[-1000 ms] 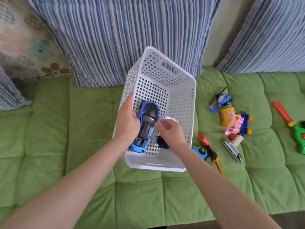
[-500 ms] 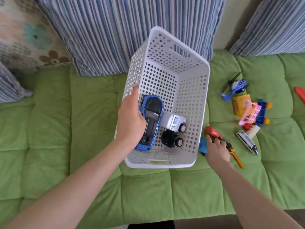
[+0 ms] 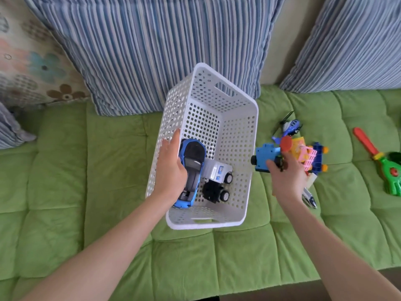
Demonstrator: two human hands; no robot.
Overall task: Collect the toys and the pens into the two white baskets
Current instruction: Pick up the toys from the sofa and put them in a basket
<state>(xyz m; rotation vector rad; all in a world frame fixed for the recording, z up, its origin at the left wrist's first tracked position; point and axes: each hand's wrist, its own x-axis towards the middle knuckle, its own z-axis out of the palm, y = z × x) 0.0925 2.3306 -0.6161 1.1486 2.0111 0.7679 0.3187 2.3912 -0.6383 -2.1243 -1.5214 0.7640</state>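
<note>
A white perforated basket (image 3: 238, 135) rests on the green sofa. My left hand (image 3: 171, 170) grips its left wall, thumb inside. Inside lie a blue sports car (image 3: 192, 161), a white toy truck (image 3: 217, 171) and a black toy truck (image 3: 214, 193). Just right of the basket's rim, my right hand (image 3: 286, 177) holds up a blue toy vehicle (image 3: 265, 158) with a red part on top. Behind that hand lie a blue toy helicopter (image 3: 290, 127), a yellow and pink block toy (image 3: 303, 152), a dark blue block (image 3: 319, 157) and a white toy train (image 3: 309, 197).
A red and green toy grabber (image 3: 382, 161) lies at the far right of the sofa. Striped cushions (image 3: 156, 46) lean behind the basket, a floral one (image 3: 32, 61) at the left. The sofa's front edge (image 3: 282, 287) runs along the bottom.
My right hand let go of the white truck in the basket, reached right to the toys beside it, and has lifted the blue toy vehicle. My left hand stayed on the basket.
</note>
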